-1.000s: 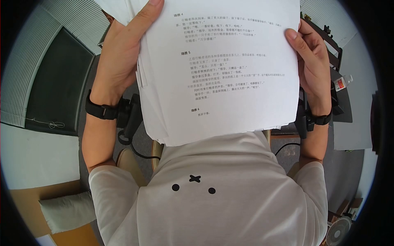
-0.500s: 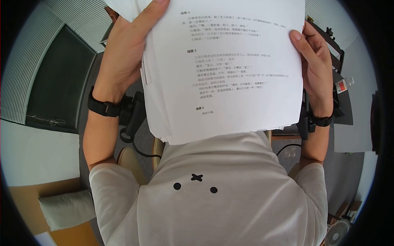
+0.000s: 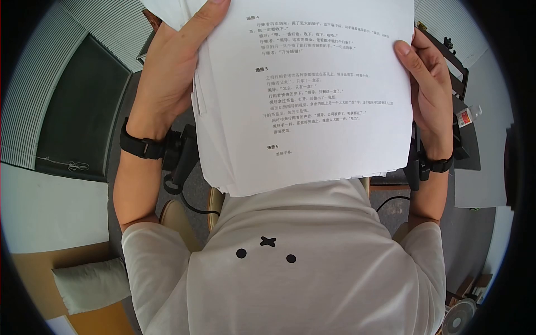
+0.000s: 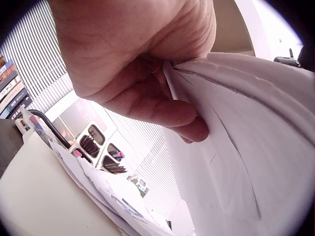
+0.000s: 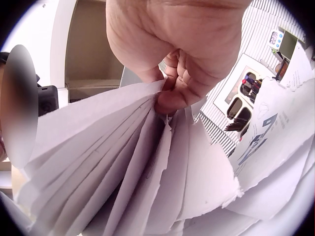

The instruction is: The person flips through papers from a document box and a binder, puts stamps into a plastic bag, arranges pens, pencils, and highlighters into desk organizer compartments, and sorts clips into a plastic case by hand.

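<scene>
A thick stack of printed white paper (image 3: 329, 162) is held up in front of the chest, its top page showing lines of Chinese text. In the head view my left hand (image 3: 170, 72) grips the stack's left edge, thumb lying over the front page. At the opposite edge my right hand (image 3: 429, 84) pinches the sheets, with its thumb towards me. The left wrist view has curled fingers (image 4: 170, 113) behind the paper. Seen from the right wrist, the loose sheets (image 5: 123, 162) fan apart below the pinching fingertips, some with ragged edges.
A pen organiser (image 4: 101, 153) holding pens and dark items stands beyond the papers, near more printed sheets (image 4: 101, 189). Books (image 4: 12, 93) are at the far left. A labelled bottle (image 3: 469, 115) is on the right; a cushion (image 3: 92, 287) and a fan (image 3: 459, 322) lie lower down.
Both hands and the paper stack moved slightly to the right in the head view, then stayed almost still over the last half second. The grip on both edges is the same.
</scene>
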Demonstrator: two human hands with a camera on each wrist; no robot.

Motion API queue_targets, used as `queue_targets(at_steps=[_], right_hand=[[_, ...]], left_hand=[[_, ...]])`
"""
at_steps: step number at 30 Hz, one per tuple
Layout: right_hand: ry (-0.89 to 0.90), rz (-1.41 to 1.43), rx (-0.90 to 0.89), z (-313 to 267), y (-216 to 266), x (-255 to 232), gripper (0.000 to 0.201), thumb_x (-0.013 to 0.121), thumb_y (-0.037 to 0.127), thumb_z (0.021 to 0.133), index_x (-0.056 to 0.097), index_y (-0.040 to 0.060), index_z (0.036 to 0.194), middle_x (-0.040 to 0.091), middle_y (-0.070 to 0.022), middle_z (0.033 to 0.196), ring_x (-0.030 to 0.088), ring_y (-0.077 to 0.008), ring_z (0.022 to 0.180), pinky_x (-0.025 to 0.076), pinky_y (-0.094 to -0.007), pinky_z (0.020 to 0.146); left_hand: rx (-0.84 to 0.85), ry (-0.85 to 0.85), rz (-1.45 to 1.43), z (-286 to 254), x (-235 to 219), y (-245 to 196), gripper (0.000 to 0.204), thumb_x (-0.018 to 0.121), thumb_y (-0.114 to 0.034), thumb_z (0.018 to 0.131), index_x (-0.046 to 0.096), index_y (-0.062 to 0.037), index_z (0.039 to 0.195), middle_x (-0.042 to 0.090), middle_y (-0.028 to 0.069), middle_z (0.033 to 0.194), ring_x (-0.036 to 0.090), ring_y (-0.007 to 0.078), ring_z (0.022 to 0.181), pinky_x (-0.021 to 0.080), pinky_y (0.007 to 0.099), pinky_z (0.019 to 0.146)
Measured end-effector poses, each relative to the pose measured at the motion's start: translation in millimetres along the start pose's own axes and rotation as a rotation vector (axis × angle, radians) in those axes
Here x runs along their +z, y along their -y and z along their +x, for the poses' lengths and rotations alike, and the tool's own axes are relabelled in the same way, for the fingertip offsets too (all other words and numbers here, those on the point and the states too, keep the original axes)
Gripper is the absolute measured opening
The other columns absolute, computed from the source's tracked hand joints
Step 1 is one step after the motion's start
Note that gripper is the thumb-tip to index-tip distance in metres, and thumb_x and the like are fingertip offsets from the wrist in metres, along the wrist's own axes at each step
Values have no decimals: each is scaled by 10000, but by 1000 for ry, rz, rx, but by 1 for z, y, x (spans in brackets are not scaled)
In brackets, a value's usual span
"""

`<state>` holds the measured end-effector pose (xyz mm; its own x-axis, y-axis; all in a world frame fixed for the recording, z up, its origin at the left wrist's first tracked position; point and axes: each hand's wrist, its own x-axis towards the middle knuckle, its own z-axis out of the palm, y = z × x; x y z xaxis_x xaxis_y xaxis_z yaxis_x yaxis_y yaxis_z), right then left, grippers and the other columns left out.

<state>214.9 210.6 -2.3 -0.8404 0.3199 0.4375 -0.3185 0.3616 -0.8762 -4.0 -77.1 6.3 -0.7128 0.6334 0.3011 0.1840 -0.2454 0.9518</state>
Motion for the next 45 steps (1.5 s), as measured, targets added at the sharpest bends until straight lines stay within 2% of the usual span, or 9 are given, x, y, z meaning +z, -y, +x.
queue_targets(at_steps=[19,27,37,40,42,45], right_hand=[[-4,-19,-26,0,-3,6,442,654,258,1072,621,-43,1395,757,-124,1163,756,-106,981,600,-236,865],[6,-26,-9,1,-2,6,436,639,256,1080,618,-44,1395,758,-124,1171,753,-109,988,588,-230,870],[16,16,10,2,0,13,445,652,245,1073,604,-45,1407,761,-137,1186,764,-107,962,604,-229,853],[-11,-2,-50,2,0,17,440,652,247,1072,609,-43,1400,764,-136,1176,765,-107,956,602,-229,850],[-12,-2,13,2,1,14,436,651,249,1071,613,-41,1393,764,-135,1175,765,-106,958,600,-227,845],[-13,-11,3,2,-1,13,434,650,253,1070,616,-39,1390,764,-136,1174,765,-105,959,598,-225,843]], left_hand=[[2,0,-2,0,-8,3,643,729,-446,1018,588,32,1424,748,153,1203,763,175,1027,635,296,834],[-20,36,-29,0,-11,1,607,700,-436,1042,592,22,1426,742,126,1240,748,162,1058,611,294,889],[-12,55,-62,1,-14,4,640,691,-443,1045,563,27,1460,728,140,1276,743,175,1091,616,304,903],[9,44,-21,0,-15,3,648,688,-449,1046,556,25,1466,728,145,1276,750,179,1083,623,302,901],[13,46,10,0,-16,3,653,687,-460,1043,559,24,1463,730,145,1275,756,179,1071,626,301,897],[-21,47,21,0,-19,2,654,685,-467,1043,565,23,1458,735,145,1264,758,177,1064,627,301,890]])
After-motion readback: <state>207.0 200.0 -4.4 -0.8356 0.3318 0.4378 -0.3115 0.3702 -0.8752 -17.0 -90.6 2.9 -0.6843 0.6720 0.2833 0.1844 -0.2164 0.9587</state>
